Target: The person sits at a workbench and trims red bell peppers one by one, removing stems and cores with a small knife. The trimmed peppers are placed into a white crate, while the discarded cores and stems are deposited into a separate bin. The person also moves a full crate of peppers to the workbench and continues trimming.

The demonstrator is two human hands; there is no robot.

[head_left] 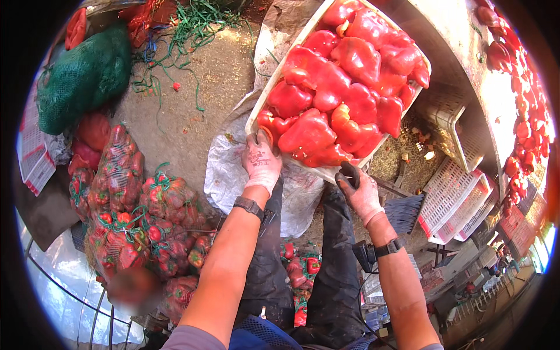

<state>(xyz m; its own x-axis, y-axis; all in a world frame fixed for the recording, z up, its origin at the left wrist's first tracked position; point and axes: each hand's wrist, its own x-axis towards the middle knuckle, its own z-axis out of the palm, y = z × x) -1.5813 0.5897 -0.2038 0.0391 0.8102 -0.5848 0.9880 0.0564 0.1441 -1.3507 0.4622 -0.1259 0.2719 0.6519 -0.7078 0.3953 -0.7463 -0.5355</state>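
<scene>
A pale plastic crate (325,173), tilted in my view, is heaped with glossy red bell peppers (315,137). My left hand (262,162), in a whitish glove with red print, is closed on the crate's near left corner, its fingers hooked over the rim by a pepper. At the near right part of the rim, my right hand (360,193) is closed on the edge, its glove darkened at the fingertips. Part of its grip is hidden under the crate. A crumpled white sack (230,166) lies beneath and beside the crate.
Net bags of red peppers (122,233) are piled at the left, below a full green net sack (84,79). Green ties (195,26) litter the floor. White crates (455,198) stand at the right, near a curved ledge (452,44) and more peppers (522,111).
</scene>
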